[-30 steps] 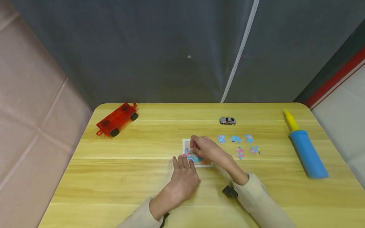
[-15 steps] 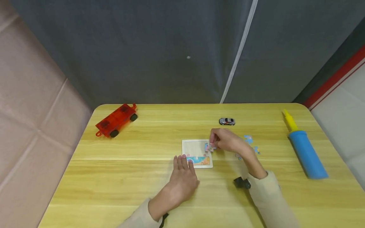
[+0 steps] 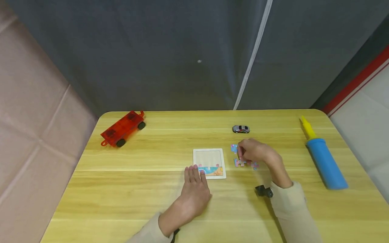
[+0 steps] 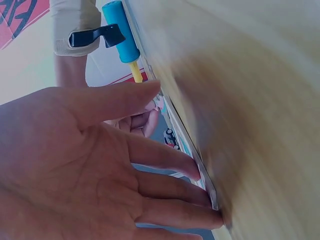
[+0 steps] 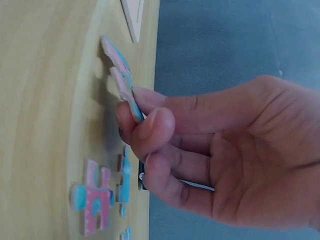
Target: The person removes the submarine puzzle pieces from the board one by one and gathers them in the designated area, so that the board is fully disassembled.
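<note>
My left hand (image 3: pixel 196 194) lies with straight fingers, its fingertips resting on the lower left of a square white puzzle tray (image 3: pixel 208 158). Picture pieces in blue and orange (image 3: pixel 214 171) fill the tray's bottom strip; the upper part shows bare backing. To the right of the tray, my right hand (image 3: pixel 256 152) pinches a pink and blue jigsaw piece (image 5: pixel 120 75) between thumb and fingers, tilted just above the table. Near that hand lie loose pieces: a blue one (image 3: pixel 234 148) and a pink one (image 5: pixel 95 197), with others partly hidden by the hand.
Behind the loose pieces stands a small silver toy car (image 3: pixel 241 129). A red toy wagon (image 3: pixel 123 129) sits at the back left. On the right lies a blue hand pump (image 3: pixel 326 163) with a yellow nozzle. A dark curtain (image 3: pixel 152 60) hangs behind the table.
My right hand has moved from over the tray to the right, carrying the pinched piece out to the loose pieces. My left hand has stayed at the tray's lower left.
</note>
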### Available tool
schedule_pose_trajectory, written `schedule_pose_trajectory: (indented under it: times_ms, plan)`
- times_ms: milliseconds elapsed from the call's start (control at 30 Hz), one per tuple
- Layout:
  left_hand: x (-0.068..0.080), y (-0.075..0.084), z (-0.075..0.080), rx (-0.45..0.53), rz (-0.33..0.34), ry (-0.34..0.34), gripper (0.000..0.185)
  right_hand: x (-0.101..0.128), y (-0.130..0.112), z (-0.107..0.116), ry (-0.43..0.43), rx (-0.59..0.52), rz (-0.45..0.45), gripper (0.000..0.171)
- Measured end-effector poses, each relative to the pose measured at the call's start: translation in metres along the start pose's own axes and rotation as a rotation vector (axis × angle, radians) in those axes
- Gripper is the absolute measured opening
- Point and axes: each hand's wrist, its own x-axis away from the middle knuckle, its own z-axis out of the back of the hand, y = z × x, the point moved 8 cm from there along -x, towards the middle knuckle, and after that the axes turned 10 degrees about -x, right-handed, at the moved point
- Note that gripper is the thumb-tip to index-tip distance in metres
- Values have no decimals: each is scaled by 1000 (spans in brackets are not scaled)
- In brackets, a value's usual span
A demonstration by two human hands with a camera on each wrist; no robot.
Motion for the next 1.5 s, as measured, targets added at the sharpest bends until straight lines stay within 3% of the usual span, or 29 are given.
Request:
schedule_pose_trajectory:
  times_ms: [400, 600, 800, 967, 1100, 1333, 1500]
  plan:
    - [-4, 2, -8, 2, 17, -47, 78, -2, 1, -1, 67, 36, -10, 22]
    - [-12, -1, -21, 94, 37, -35, 74, -2, -1, -4, 112, 74, -67, 18]
    - [-9, -6, -11, 129, 57, -5, 66, -2, -5, -4, 200, 210, -86, 23]
    - [-5, -10, 0, 155, 65, 43, 61, -1, -9, -3, 237, 256, -73, 28]
    - [-2, -12, 10, 121, 72, 64, 60, 2, -20, -4, 231, 233, -11, 24]
    - [-4, 1, 13, 111, -24, 78, 68, -6, -52, -31, 54, 193, 282, 13]
    - [-6, 12, 4, 104, -51, 77, 68, -11, -55, -47, 24, 223, 273, 15]
